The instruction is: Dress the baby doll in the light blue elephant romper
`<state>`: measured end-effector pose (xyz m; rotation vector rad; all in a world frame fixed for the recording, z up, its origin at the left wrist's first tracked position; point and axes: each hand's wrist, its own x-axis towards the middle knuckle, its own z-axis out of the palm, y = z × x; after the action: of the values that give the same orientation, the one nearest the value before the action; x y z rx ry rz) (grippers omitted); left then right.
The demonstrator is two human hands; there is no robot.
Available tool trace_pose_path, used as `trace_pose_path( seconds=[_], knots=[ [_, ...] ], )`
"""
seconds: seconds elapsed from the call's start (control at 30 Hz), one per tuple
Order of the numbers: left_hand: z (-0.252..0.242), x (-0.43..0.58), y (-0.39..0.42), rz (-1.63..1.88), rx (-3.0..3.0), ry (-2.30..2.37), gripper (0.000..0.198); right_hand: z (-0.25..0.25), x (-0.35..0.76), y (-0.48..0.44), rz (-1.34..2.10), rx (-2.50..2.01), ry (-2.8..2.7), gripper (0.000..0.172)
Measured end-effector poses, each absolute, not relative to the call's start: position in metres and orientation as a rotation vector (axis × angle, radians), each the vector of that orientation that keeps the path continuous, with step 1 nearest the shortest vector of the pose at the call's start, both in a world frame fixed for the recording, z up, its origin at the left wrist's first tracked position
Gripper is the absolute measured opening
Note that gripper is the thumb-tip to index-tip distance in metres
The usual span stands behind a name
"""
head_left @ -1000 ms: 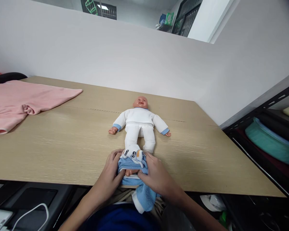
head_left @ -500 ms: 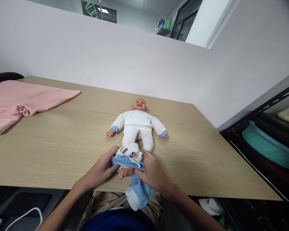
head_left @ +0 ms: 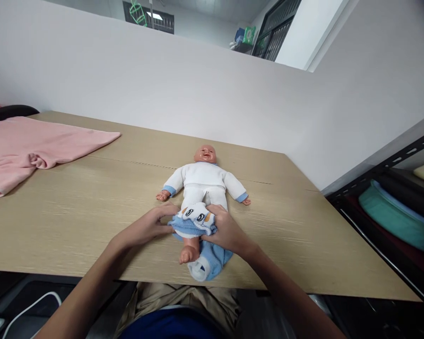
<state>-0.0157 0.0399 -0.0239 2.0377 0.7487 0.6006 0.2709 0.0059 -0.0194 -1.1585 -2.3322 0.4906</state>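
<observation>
A baby doll (head_left: 205, 173) in a white top with blue cuffs lies on its back, head toward the wall. Blue-and-white pants (head_left: 193, 225) with printed cartoon eyes are bunched around its leg on the left. That leg's bare foot (head_left: 189, 254) sticks out below the cloth. My left hand (head_left: 155, 223) grips the left edge of the pants between thumb and fingers. At the right edge, my right hand (head_left: 226, 230) is closed on the cloth, its fingertips partly hidden. The other pant leg (head_left: 212, 263) lies loose near the table's front edge, its white cuff facing me.
A pink cloth garment (head_left: 38, 150) is spread on the left of the wooden table (head_left: 92, 221). A wall with an opening stands behind. To the right is a black metal shelf (head_left: 385, 165) with a teal basin (head_left: 395, 216).
The pants have moved up the doll's leg, baring more of the foot and ankle. The loose pant leg, which hung past the table edge, now lies on the tabletop.
</observation>
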Motion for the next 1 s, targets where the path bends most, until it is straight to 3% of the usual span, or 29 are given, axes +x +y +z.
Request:
trace_pose_path(
  seconds=[0.13, 0.23, 0.4, 0.47, 0.63, 0.8, 1.0],
  knots=[
    [-0.02, -0.024, 0.047, 0.58, 2.024, 0.76, 0.033, -0.011, 0.263, 0.007, 0.168, -1.15, -2.53, 0.023],
    [-0.018, -0.03, 0.048, 0.598, 1.945, 0.801, 0.041, 0.001, 0.258, -0.003, 0.117, -1.267, -2.46, 0.023],
    [-0.015, -0.03, 0.045, 0.658, 1.918, 0.867, 0.029, 0.015, 0.267, -0.022, 0.543, -1.291, -2.294, 0.053],
    [-0.015, -0.029, 0.045, 0.663, 1.898, 0.864, 0.028, 0.015, 0.277, -0.027, 0.695, -1.278, -2.246, 0.057],
    [-0.015, -0.026, 0.045, 0.649, 1.898, 0.855, 0.03, 0.005, 0.292, -0.037, 0.844, -1.366, -2.092, 0.057],
    [-0.013, -0.029, 0.044, 0.619, 1.928, 0.88, 0.035, -0.002, 0.29, -0.043, 0.866, -1.381, -1.961, 0.038],
    [0.009, -0.017, 0.052, 0.761, 1.996, 0.955, 0.048, -0.018, 0.295, -0.045, 1.334, -1.158, -1.599, 0.036]
  ],
)
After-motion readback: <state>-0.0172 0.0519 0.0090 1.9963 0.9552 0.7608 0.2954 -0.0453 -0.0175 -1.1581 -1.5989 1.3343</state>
